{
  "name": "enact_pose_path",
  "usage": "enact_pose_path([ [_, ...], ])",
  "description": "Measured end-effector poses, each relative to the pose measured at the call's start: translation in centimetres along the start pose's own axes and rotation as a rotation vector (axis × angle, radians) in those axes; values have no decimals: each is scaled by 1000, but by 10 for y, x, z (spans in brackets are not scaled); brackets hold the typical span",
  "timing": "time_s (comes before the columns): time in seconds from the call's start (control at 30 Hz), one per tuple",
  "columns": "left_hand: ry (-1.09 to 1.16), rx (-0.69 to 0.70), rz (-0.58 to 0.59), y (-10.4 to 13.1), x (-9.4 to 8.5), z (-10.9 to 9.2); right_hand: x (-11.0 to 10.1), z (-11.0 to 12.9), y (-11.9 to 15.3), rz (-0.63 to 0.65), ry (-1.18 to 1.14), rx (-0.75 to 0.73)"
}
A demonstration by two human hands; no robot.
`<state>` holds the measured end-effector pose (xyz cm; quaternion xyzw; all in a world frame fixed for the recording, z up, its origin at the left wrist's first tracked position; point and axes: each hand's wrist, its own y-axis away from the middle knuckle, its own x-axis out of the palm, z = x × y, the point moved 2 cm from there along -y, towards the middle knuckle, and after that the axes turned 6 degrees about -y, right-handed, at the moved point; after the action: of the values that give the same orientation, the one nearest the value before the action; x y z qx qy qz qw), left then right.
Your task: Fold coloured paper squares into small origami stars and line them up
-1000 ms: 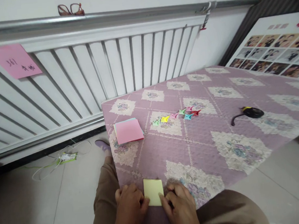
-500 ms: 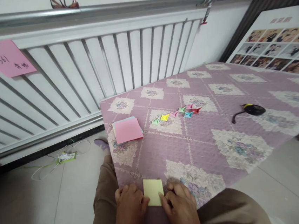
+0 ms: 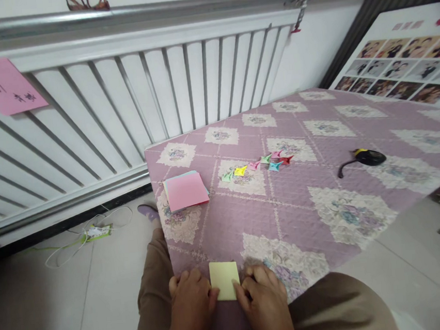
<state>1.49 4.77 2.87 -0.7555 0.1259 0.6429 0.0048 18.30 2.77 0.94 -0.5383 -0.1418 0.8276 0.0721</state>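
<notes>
Head view: small pale-yellow paper square (image 3: 225, 280) flat on the purple floral fabric tablecloth (image 3: 244, 219), near edge. Left hand (image 3: 192, 298) and right hand (image 3: 264, 294) flank it, fingers curled, thumbs touching its lower sides; pinching or only pressing, cannot tell. Pink-topped paper stack (image 3: 186, 190) lies beyond, leftward.

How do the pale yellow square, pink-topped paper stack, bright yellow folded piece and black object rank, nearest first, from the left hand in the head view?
1. Pale yellow square: touching the left hand, on its right.
2. Pink-topped paper stack: beyond the hand.
3. Bright yellow folded piece: right of the stack.
4. Black object: far right.
</notes>
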Motion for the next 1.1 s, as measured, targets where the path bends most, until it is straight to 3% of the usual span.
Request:
enact_pose_path([
  [0.47,-17,-3,-19,0,-3,-3,-3,3,-2,-2,-16,25],
  [0.87,30,42,-188,5,9,4,-5,6,-3,-8,-18,59],
  [0.97,14,183,-276,3,15,4,-7,7,-2,-19,-32,53],
  [1.1,-27,541,-294,0,17,0,-7,7,-1,-26,-50,48],
])
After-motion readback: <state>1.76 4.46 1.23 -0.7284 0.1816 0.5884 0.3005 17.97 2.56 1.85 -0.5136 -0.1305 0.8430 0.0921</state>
